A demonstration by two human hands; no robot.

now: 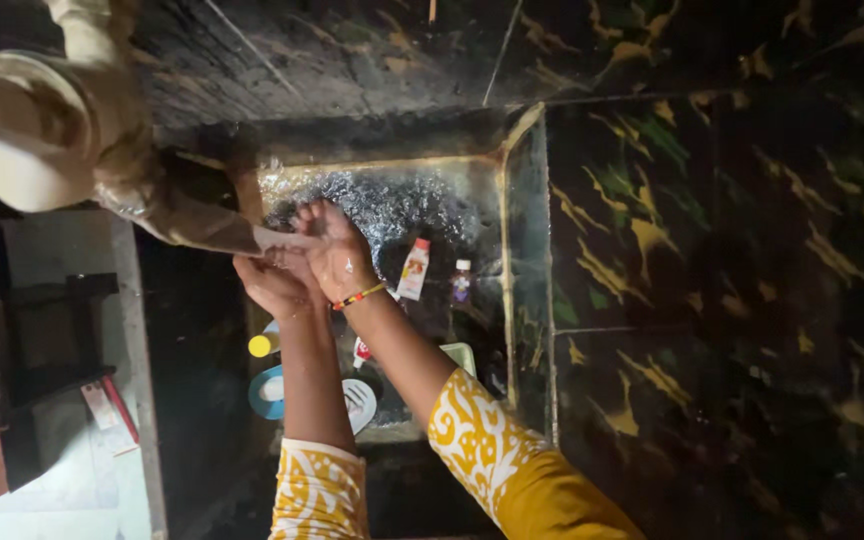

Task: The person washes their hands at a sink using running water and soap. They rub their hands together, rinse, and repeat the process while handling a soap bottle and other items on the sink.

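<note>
Under the pale tap (187, 215) at the sink's (517, 230) left side, both hands meet in the running water. Left hand (274, 285) lies open, palm up, touching the right hand (335, 250), which is open too, fingers spread, gripping nothing; a beaded bracelet (360, 296) circles its wrist. Beside them in the wet basin stand a small white-and-red bottle (414, 269) and a little clear bottle (462, 281). A yellow-capped bottle (264, 344) lies near the left forearm.

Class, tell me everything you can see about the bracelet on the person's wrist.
The bracelet is a thin beaded band, with orange, yellow and dark beads. It sits snugly round the wrist of the right hand, just below the palm, above the wet sink. Only skin touches it. The right hand presses against the left hand.
</note>
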